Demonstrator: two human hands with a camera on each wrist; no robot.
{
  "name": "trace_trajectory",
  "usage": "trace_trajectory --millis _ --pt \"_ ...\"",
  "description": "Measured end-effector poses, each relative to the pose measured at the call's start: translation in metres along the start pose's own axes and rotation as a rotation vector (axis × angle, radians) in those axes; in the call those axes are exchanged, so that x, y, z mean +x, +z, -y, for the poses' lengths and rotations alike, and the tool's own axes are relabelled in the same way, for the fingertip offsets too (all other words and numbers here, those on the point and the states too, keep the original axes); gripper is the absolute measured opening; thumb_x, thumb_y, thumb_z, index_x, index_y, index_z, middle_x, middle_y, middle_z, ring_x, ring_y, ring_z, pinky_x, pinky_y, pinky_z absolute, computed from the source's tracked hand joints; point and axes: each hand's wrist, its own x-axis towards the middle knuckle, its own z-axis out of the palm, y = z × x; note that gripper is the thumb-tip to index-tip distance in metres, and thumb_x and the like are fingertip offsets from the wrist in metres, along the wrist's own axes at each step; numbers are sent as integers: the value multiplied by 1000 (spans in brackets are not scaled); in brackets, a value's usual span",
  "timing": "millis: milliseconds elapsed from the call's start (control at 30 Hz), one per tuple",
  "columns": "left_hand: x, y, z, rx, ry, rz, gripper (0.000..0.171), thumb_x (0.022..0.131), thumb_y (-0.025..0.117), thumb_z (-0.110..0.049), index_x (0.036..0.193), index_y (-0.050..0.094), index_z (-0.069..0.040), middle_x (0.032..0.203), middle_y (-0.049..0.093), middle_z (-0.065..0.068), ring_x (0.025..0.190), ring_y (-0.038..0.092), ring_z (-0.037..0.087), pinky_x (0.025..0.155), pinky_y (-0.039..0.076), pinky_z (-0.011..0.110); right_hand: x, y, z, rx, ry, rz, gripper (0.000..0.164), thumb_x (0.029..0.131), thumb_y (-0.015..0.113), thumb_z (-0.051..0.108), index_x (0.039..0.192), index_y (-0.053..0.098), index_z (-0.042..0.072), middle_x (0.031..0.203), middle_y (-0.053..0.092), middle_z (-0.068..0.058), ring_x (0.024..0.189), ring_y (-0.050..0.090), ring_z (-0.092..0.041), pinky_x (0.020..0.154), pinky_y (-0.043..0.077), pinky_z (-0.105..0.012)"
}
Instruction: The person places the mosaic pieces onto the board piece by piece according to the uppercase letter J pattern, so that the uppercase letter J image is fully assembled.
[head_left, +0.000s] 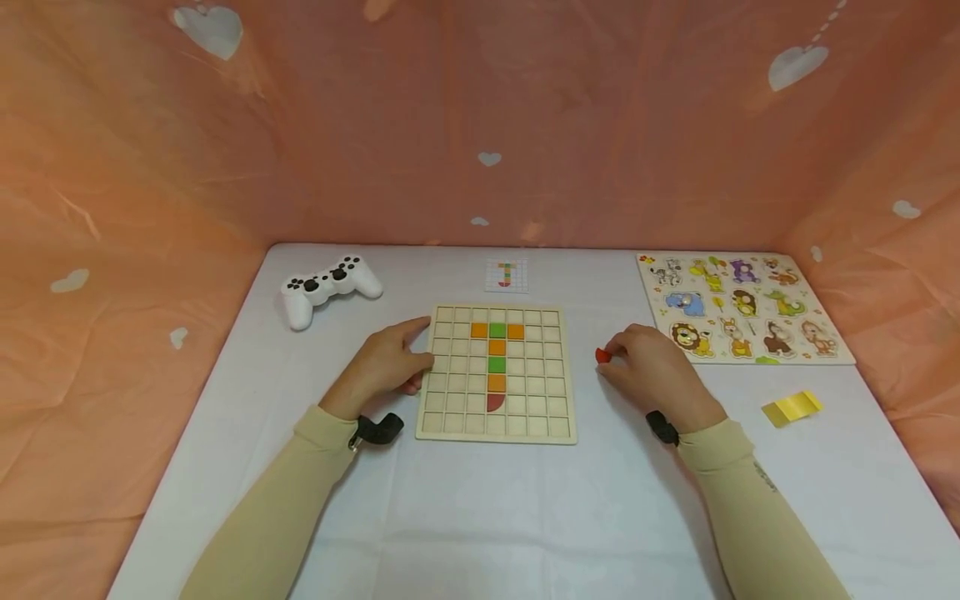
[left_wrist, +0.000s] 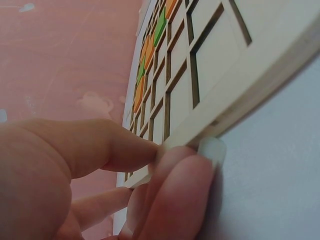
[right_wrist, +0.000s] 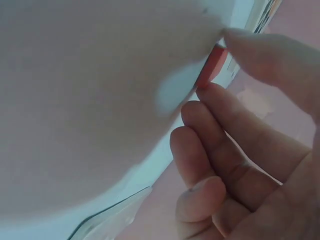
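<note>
My left hand (head_left: 388, 362) grips the left edge of a wooden grid board (head_left: 553, 367), thumb and fingertips at its rim in the left wrist view. Orange squares (head_left: 497, 382) and green squares (head_left: 497, 364) form a T in the board's cells. Below the stem lies a red rounded piece (head_left: 495, 403). To the right of the board, my right hand (head_left: 656, 367) pinches a small red piece (right_wrist: 213, 66) between thumb and index finger, low over the white table. Its other fingers are curled loosely in the right wrist view.
A small pattern card (head_left: 507, 276) lies behind the board. At the back left is a white game controller (head_left: 330, 289). An animal puzzle board (head_left: 720, 317) occupies the back right, with a folded yellow strip (head_left: 792, 408) in front of it. Orange curtains (head_left: 480, 100) surround the table.
</note>
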Motion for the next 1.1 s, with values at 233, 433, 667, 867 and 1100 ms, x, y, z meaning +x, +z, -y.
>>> trace_trajectory --millis 233,433,667,867,1100 --pt "1 1 0 -14 -6 6 78 98 67 -16 170 37 -19 64 68 4 55 67 13 60 62 28 4 2 4 -21 -10 -3 17 94 80 20 101 82 4 101 75 -11 95 69 -29 88 60 -49" --pt "1 1 0 -20 -11 8 78 98 67 -16 170 37 -19 64 67 4 55 67 13 60 63 28 6 4 19 -17 -12 14 19 95 80 21 102 82 4 102 75 -10 96 68 -28 89 60 -49" --pt "0 0 1 -12 -1 -1 78 97 67 -16 170 37 -19 63 67 3 56 67 13 60 62 28 13 9 55 -9 -65 23 22 94 82 25 102 81 5 98 71 -6 94 63 -24 86 60 -44" --pt "1 0 3 -14 5 -7 79 96 67 -16 169 39 -19 62 67 2 55 67 12 61 62 27 18 14 89 7 -172 -7 21 95 82 26 99 81 6 95 70 -3 92 62 -22 82 61 -40" --pt "2 0 3 -13 -3 -3 78 97 68 -17 169 39 -19 62 66 2 56 67 12 61 62 27 17 25 120 -10 -288 -24 13 92 84 23 88 79 11 88 65 2 89 61 -18 73 59 -32"
